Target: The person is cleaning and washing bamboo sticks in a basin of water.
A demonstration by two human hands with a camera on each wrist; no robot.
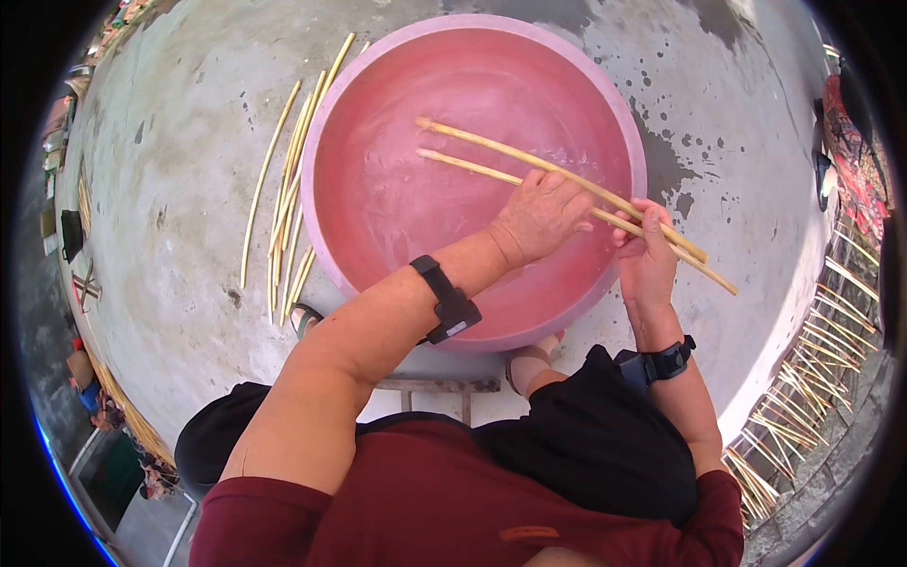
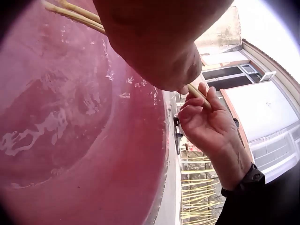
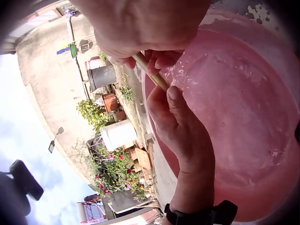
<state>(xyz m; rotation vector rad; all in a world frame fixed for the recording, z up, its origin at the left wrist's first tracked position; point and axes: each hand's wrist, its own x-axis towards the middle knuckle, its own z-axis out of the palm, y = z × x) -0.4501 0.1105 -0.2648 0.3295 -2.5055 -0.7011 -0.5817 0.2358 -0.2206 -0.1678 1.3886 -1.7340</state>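
Note:
Two long, pale, peeled-looking sticks (image 1: pixel 472 142) slant over a wide pink basin (image 1: pixel 378 227), side by side with a narrow gap between them. My left hand (image 1: pixel 543 215) grips them near the middle from above, its fingers curled and hiding part of the lower stick. Toward the near right ends, beside the basin's rim, my right hand (image 1: pixel 650 260) holds the sticks, with thumb and fingers around them. In the left wrist view the right hand (image 2: pixel 208 122) pinches a stick (image 2: pixel 199 96). In the right wrist view the left hand (image 3: pixel 183 126) meets the sticks (image 3: pixel 152 72) close to the right hand.
Shallow water (image 2: pixel 51 126) glints in the basin. Several similar sticks (image 1: pixel 288 189) lie on the concrete left of it. More sticks (image 1: pixel 803 387) are spread in a row at the far right. A low metal-framed stool (image 1: pixel 439 386) stands between basin and body. Potted plants (image 3: pixel 117 173) stand near a wall.

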